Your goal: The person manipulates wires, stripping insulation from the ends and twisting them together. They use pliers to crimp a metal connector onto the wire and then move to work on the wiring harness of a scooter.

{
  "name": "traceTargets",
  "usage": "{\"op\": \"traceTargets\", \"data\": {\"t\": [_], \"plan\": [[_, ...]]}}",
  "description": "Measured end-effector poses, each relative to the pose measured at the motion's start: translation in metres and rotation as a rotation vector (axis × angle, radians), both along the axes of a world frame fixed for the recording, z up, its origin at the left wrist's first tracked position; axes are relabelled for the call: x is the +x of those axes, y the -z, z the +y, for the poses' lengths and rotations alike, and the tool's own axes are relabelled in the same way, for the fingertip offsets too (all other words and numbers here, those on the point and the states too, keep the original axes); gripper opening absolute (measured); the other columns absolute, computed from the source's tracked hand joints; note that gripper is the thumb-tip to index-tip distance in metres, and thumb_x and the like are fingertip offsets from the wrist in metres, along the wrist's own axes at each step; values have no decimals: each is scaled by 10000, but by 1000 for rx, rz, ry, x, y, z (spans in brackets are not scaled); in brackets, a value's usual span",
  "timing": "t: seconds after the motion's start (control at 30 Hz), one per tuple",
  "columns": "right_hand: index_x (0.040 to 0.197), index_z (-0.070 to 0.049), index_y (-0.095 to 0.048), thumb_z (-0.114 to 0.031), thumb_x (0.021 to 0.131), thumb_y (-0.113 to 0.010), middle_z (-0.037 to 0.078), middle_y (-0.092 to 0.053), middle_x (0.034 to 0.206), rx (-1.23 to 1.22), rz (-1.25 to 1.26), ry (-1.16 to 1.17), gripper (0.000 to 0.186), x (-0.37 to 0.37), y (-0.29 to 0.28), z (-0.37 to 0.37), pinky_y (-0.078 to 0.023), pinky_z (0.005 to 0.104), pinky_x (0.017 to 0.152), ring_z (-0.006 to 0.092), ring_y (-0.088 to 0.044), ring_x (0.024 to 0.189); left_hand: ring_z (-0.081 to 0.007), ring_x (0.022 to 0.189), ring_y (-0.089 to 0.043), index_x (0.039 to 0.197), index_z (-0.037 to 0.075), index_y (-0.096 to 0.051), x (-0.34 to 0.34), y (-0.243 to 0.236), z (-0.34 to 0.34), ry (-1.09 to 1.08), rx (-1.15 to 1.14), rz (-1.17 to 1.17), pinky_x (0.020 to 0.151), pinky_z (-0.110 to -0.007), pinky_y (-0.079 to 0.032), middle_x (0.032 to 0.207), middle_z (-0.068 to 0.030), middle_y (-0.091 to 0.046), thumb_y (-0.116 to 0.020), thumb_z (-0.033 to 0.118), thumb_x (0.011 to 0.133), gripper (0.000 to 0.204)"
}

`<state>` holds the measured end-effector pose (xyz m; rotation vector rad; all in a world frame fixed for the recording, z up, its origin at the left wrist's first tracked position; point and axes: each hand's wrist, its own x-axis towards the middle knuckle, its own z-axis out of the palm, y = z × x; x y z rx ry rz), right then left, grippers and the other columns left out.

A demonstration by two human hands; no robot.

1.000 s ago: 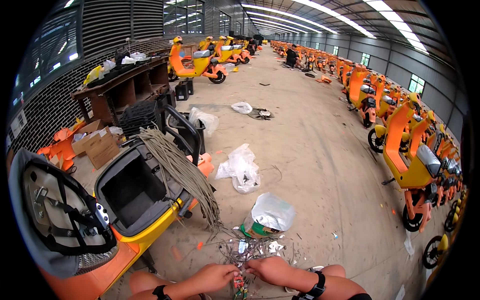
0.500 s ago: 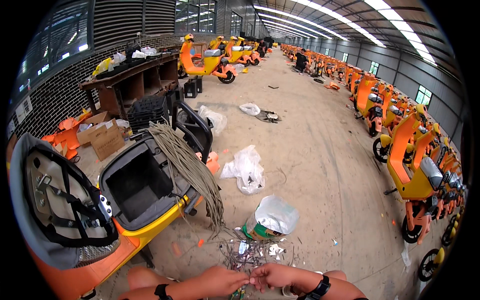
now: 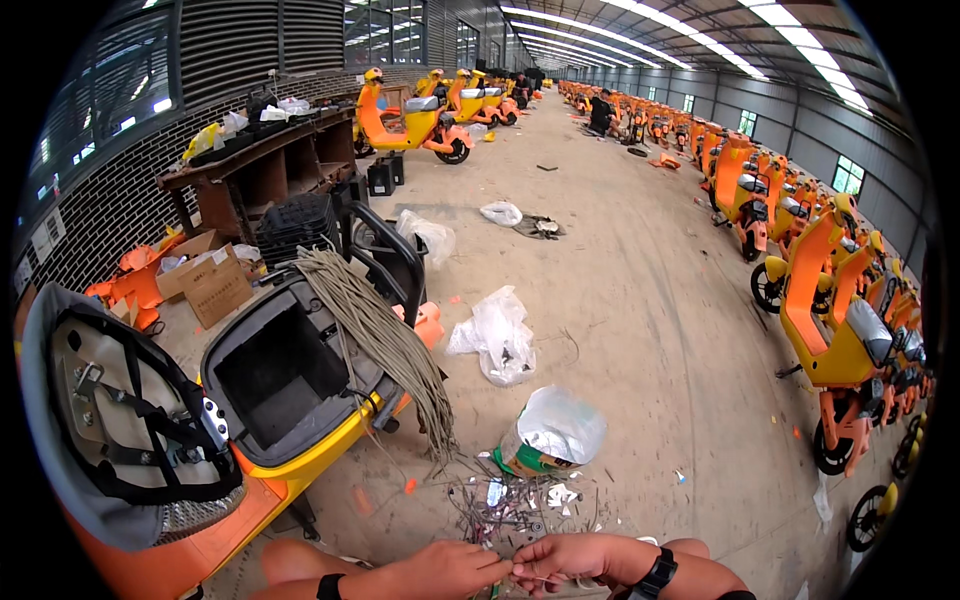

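At the lower edge, the left hand (image 3: 452,569) and the right hand (image 3: 565,557) are meeting at their fingertips. The right fingers are pinching narrowly on a thin pale strand (image 3: 541,579), which is showing at those fingertips; the left fingers are bunching close together, but whether they are gripping it I cannot tell. Just beyond, scraps (image 3: 508,508) are littering the floor before a white-and-green container (image 3: 560,425). Leftward, a bundle of cords (image 3: 372,325) is draping over a scooter (image 3: 335,437). Farther off, a plastic bag (image 3: 498,340) is lying crumpled, and a person (image 3: 602,114) is crouching.
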<state>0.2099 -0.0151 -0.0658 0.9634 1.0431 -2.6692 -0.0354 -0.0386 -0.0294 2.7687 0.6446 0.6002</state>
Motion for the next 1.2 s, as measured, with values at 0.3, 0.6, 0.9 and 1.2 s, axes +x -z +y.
{"op": "traceTargets", "data": {"t": [0.3, 0.6, 0.9, 1.2], "plan": [[1082, -89, -583, -305, 907, -610, 90, -651, 918, 1491, -277, -118, 280, -16, -27, -20, -516, 369, 678, 252, -656, 775, -174, 683, -620, 1004, 85, -641, 5, 22, 2, -360, -888, -2, 625, -308, -493, 835, -43, -651, -609, 222, 891, 180], [994, -100, -633, -236, 886, -622, 81, -655, 877, 1675, -178, -73, 174, -6, -17, -10, -511, 370, 638, 284, -646, 730, -123, 644, -587, 919, 52, -639, 8, 63, -7, -318, -1046, -339, 579, -289, -463, 739, -25, -622, -622, 202, 889, 155], [998, 9, -633, -112, 880, -614, 58, -622, 786, -125, 101, 260, 170, 9, -17, -10, -457, 268, 586, 145, -570, 656, -66, 564, -569, 1068, 92, -634, 6, 1, -6, 84, 328, -54, 460, -194, -405, 843, 37, -593, -620, 140, 750, 322], [1040, -28, -602, -212, 932, -588, 32, -631, 835, 487, 29, 147, 214, 4, -15, -10, -487, 278, 648, 144, -606, 705, -127, 555, -584, 1099, 90, -610, 3, 4, -2, -45, 17, 50, 452, -255, -440, 827, 7, -591, -619, 173, 792, 319]]}}
